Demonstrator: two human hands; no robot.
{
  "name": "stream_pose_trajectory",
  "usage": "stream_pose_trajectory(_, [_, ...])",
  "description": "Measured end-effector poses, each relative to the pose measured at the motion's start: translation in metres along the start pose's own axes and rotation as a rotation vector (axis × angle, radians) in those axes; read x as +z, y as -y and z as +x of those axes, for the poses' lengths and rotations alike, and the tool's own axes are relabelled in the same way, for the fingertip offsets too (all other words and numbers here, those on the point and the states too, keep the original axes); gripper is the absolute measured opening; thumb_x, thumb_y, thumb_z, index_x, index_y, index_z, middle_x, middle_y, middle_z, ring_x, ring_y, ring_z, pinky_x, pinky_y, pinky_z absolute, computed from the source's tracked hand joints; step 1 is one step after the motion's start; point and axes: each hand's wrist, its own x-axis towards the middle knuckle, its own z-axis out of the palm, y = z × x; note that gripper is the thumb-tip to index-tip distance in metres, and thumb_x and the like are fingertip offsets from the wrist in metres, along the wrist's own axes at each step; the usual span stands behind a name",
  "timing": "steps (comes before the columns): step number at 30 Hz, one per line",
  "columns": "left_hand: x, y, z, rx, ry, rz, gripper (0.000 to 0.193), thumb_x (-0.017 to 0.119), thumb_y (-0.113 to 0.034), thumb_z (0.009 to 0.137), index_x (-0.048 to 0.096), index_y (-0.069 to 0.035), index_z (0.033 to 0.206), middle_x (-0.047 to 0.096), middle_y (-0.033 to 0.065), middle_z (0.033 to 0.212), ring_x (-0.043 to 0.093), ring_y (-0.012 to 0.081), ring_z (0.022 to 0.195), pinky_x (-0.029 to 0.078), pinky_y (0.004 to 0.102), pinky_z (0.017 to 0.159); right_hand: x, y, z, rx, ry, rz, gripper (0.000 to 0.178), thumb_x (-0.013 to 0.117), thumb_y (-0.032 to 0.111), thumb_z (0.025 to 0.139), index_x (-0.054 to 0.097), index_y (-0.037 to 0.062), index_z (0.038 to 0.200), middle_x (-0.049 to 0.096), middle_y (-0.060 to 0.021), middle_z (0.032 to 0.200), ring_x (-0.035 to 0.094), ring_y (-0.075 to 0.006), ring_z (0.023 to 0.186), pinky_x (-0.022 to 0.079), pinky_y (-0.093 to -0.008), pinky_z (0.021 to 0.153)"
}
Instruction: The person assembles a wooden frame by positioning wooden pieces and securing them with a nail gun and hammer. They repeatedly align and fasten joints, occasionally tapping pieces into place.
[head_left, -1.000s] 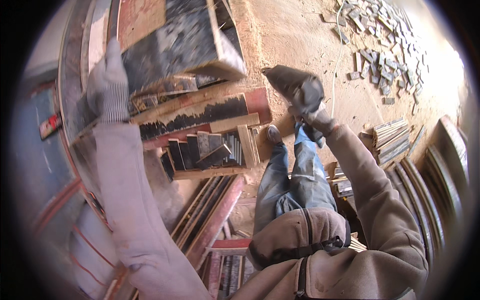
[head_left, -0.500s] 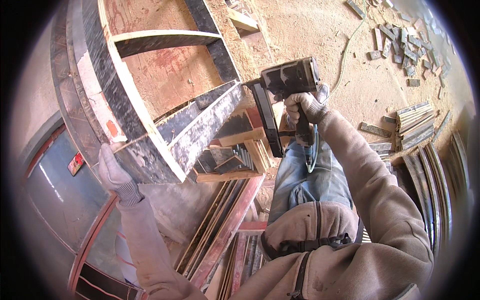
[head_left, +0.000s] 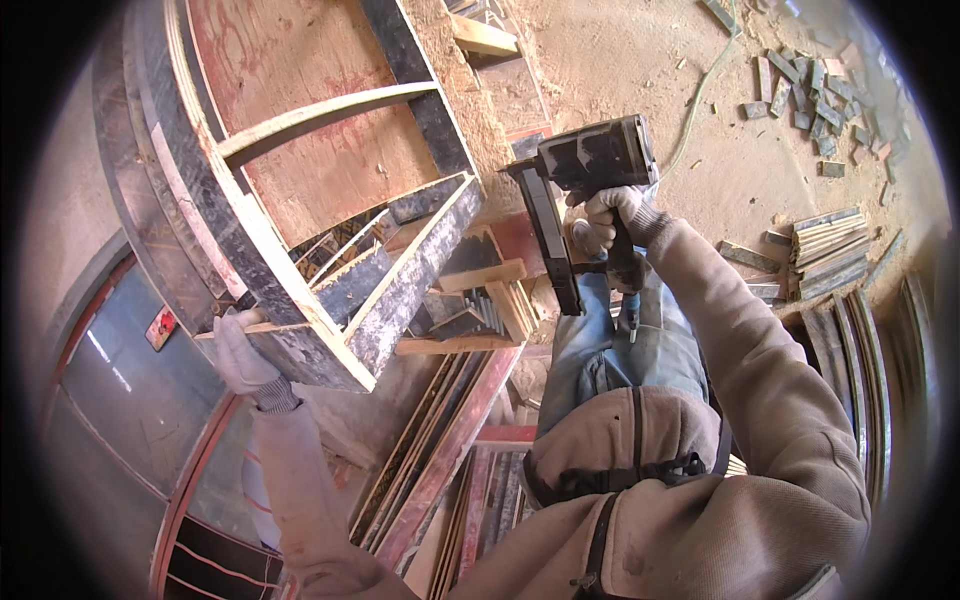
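Observation:
A curved wooden frame (head_left: 412, 275) with black-faced boards and pale raw edges lies at the upper left, its near end tilted toward me. My left hand (head_left: 246, 358), in a pale glove, is closed around its lower left corner. In my gloved right hand (head_left: 616, 212) is a black nail gun (head_left: 592, 156), held by the handle. Its nose points left toward the frame's end board, with a gap between them. The long magazine (head_left: 550, 240) hangs down beside my leg. Fingertips of the left hand are partly hidden behind the wood.
Long boards (head_left: 440, 460) lean below the frame. Short offcuts (head_left: 815, 100) are scattered at the upper right, near a thin hose (head_left: 695, 105). Stacked strips (head_left: 830, 255) and curved boards (head_left: 865, 380) lie at the right. A blue-grey panel with red edging (head_left: 140, 370) stands at the left.
The nail gun has drawn back to the right, away from the frame's end board. The frame's near end has come lower, and my left hand has moved down with it.

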Motion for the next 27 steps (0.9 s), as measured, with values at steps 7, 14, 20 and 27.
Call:
stream_pose_trajectory(7, [0.018, -0.025, -0.007, 0.368, -0.346, 0.564, 0.037, 0.045, -0.024, 0.107, 0.069, 0.001, 0.095, 0.068, 0.0184, 0.104, 0.062, 0.0368, 0.104, 0.038, 0.0454, 0.112, 0.027, 0.095, -0.104, -1.342, -0.253, -1.333, 0.036, 0.067, 0.022, 0.091, 0.068, -0.0022, 0.117, 0.071, -0.012, 0.094, 0.068, -0.0266, 0.081, 0.055, -0.0359, 0.073])
stream_pose_trajectory(14, [0.022, -0.068, 0.042, -0.067, 0.052, 0.37, 0.027, 0.055, -0.027, 0.103, 0.069, -0.004, 0.095, 0.07, 0.0138, 0.094, 0.066, 0.0338, 0.094, 0.049, 0.0472, 0.092, 0.026, 0.23, -0.204, -0.793, -0.389, -1.433, 0.022, 0.08, 0.023, 0.081, 0.074, 0.0094, 0.097, 0.075, -0.0146, 0.093, 0.074, -0.0296, 0.085, 0.059, -0.0377, 0.074])
stream_pose_trajectory(20, [0.123, -0.174, 0.335, 0.168, -0.267, -0.301, 0.028, 0.065, -0.02, 0.101, 0.066, 0.0, 0.121, 0.072, 0.012, 0.112, 0.068, 0.0158, 0.105, 0.052, 0.0304, 0.091, -0.027, 0.344, -0.181, -0.059, -0.859, -1.27, 0.024, 0.081, 0.025, 0.079, 0.071, 0.0049, 0.085, 0.071, -0.0126, 0.072, 0.067, -0.0241, 0.055, 0.053, -0.0412, 0.048])
stream_pose_trajectory(27, [0.187, -0.361, 0.686, 0.368, -0.264, -0.125, 0.052, 0.062, -0.038, 0.101, 0.054, 0.001, 0.134, 0.064, 0.0252, 0.129, 0.064, 0.0346, 0.12, 0.051, 0.0429, 0.099, 0.032, 0.553, -0.126, -0.131, -0.889, -0.558, 0.015, 0.077, 0.022, 0.083, 0.071, 0.0092, 0.088, 0.066, -0.0034, 0.073, 0.061, -0.0224, 0.055, 0.051, -0.0418, 0.051])
